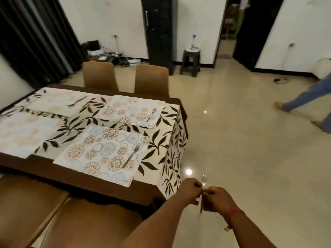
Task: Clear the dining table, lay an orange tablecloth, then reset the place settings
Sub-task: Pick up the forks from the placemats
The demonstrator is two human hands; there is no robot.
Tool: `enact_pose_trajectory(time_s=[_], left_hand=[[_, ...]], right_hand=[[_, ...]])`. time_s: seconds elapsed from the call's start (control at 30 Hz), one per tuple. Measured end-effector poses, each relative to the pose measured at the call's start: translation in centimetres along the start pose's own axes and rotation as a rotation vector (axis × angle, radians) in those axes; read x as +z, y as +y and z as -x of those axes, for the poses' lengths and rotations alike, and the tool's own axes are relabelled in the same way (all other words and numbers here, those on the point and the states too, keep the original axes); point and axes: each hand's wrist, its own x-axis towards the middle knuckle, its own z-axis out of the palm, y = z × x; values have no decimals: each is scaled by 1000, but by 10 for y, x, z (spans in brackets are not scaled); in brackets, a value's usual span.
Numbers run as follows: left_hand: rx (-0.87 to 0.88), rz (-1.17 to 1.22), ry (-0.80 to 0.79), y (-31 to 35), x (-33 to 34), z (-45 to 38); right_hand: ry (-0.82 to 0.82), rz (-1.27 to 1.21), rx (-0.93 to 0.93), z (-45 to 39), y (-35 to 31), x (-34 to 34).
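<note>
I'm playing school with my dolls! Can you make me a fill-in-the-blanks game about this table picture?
1. Both hands, the left hand and the right hand, hold a ____ off the end of the table.
2. On the nearest placemat lies a ____.
3. The tablecloth is printed with dark ____.
4. The spray bottle stands on a small ____.

Missing words: spoon; fork; leaves; stool
</note>
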Motion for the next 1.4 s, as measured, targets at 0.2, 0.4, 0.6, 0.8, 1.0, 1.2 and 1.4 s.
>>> enact_pose_trajectory(time_s=[0.2,0.4,0.6,0.8,1.0,1.2,1.4], left_hand=[[12,-47,312,28,-61,-36],[-60,-26,490,20,-114,-46],[-111,-119,624,-13,-188,-72],[-208,-244,637,-55,-259,-98],[-303,-314,604,-80,-283,-125],[-319,-361,685,-79,-290,-141],[-371,-476,663,-80,-296,-145]], right_hand=[[-279,170,-75,-87,-72,19],[-521,245,-39,-128,-115,68],[-640,392,-67,-174,-146,147],[-576,782,-285,-224,-163,221],[-460,1200,-563,-268,-172,260],[-458,1365,-763,-300,-186,272],[-554,1410,-847,-313,-198,281]])
